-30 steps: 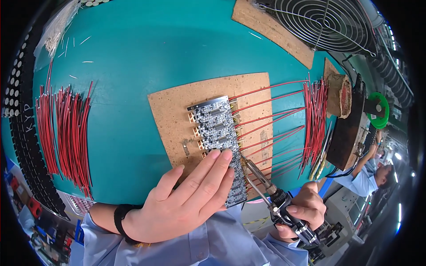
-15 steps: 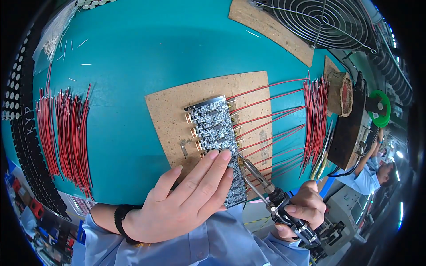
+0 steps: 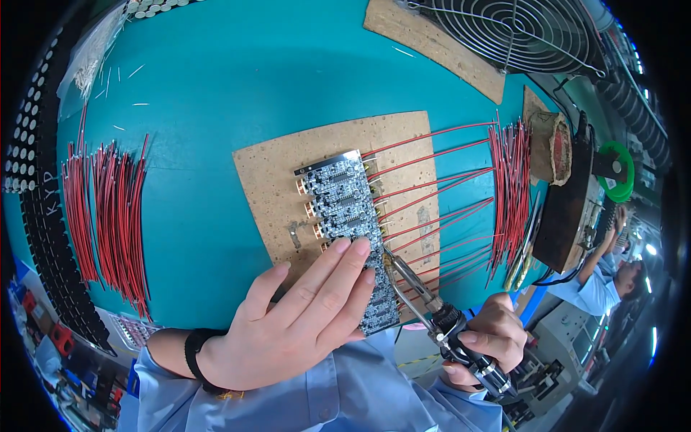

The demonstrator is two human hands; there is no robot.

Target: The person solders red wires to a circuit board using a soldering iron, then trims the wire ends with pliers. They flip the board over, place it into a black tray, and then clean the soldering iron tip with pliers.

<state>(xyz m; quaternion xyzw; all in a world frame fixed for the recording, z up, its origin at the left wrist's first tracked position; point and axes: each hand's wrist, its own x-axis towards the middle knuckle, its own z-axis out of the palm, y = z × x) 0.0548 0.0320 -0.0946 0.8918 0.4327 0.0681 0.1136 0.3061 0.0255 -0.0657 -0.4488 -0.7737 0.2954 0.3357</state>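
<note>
My left hand point(image 3: 299, 320) lies flat with its fingers stretched over the lower part of a circuit board panel point(image 3: 342, 198), pressing on it and hiding some of it. Small copper coils point(image 3: 311, 209) line the panel's left edge. Several red wires point(image 3: 439, 147) run from its right edge toward the right. In my right hand point(image 3: 493, 342) is a soldering iron point(image 3: 450, 324) with a thin metal feed tube beside its barrel. The iron's tip meets the panel's right edge, close to my left fingertips. Beneath the panel lies a brown fibreboard point(image 3: 270, 173).
Bundles of red wires lie at the left point(image 3: 119, 223) and right point(image 3: 509, 194) of the green mat point(image 3: 194, 86). A fan with a wire guard point(image 3: 518, 29) stands far right. Near it are a dark box point(image 3: 565, 223) and a green reel point(image 3: 617, 173). Another person point(image 3: 604, 284) sits farther right.
The view has shifted slightly, so the panel and mat appear a little further up and left. Both hands keep their places, and the iron's tip stays at the panel's right edge.
</note>
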